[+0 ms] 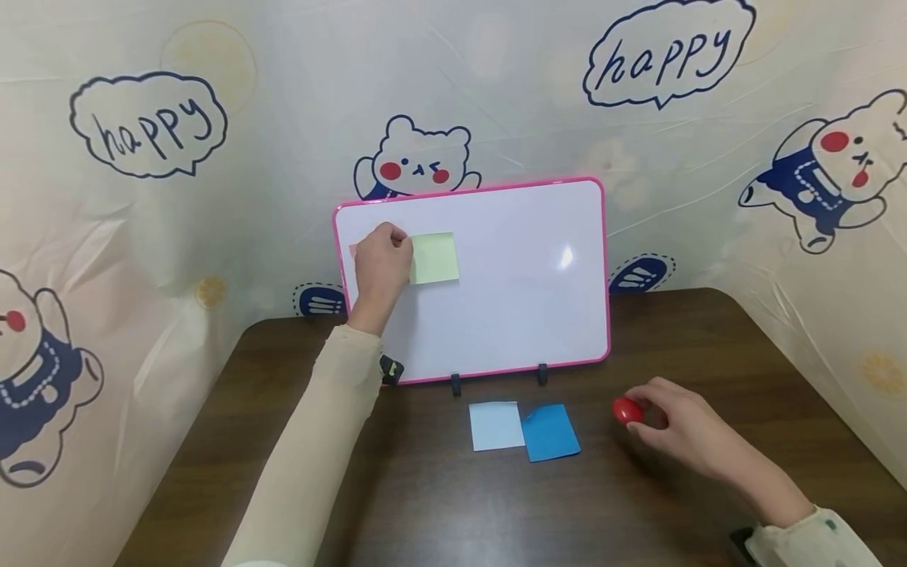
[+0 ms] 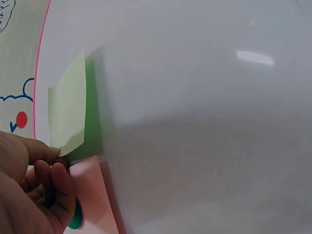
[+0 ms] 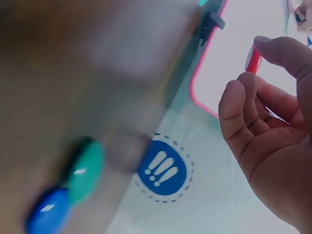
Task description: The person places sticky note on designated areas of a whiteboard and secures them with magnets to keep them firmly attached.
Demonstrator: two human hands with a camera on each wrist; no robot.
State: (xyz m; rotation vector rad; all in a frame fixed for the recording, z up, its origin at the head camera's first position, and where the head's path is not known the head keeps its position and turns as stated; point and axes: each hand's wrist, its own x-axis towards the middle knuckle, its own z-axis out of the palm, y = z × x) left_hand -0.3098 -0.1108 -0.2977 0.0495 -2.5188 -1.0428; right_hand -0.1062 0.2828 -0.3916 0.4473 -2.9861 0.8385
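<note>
My left hand (image 1: 383, 264) pinches the left edge of a pale green sticky note (image 1: 435, 258) against a pink-framed whiteboard (image 1: 524, 291). In the left wrist view the note's free side bends away from the board. Beside it, a pink sticky note (image 2: 95, 195) bears a green magnet (image 2: 76, 217), partly hidden by my fingers. Over the table's right side, my right hand (image 1: 683, 425) holds a round red magnet (image 1: 627, 410) between thumb and fingertips. Its pale flat back shows in the right wrist view.
A light blue note (image 1: 496, 426) and a darker blue note (image 1: 551, 433) lie side by side on the brown table (image 1: 439, 504). Black clips (image 1: 542, 374) support the board's lower edge. The right wrist view shows a green magnet (image 3: 87, 170) and a blue magnet (image 3: 48, 210) on the table.
</note>
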